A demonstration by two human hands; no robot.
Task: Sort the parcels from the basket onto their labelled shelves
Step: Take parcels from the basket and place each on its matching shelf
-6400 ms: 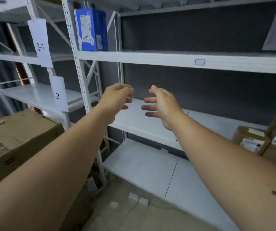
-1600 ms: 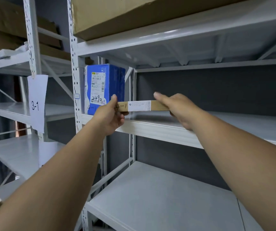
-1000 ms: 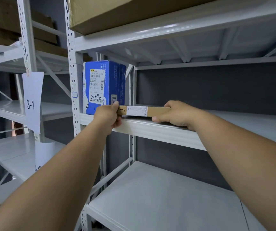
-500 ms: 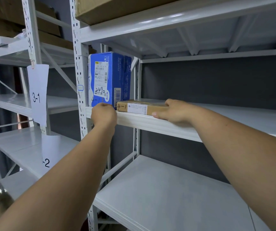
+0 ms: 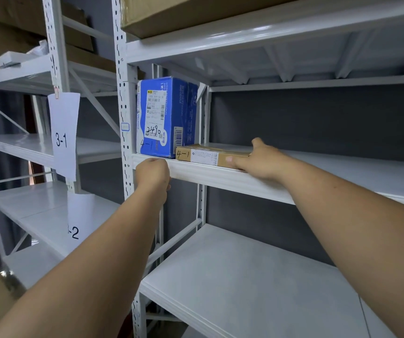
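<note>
Flat brown parcel (image 5: 210, 156) marked 4-1 is now down on the shelf (image 5: 220, 175), just right of our left hand (image 5: 153, 174) and under the fingers of our right hand (image 5: 254, 158). A second and a half ago we held it in the air between both hands; half a second ago it had already landed. Its left end sits touching or just beside the blue box (image 5: 164, 117), also marked 4-1, directly above our left hand.

Left hand has let go: fingers curled, holding nothing, knuckles at the shelf's front lip. Whether it touches the lip, we cannot tell. Right hand is on the parcel's right end, thumb on the front face, fingers over the top. Looks like a light hold or push, not a full grip.

Our read: placement for this parcel is basically done, label matches its neighbour. Remaining: release right hand, go back to the basket (out of view).
</note>
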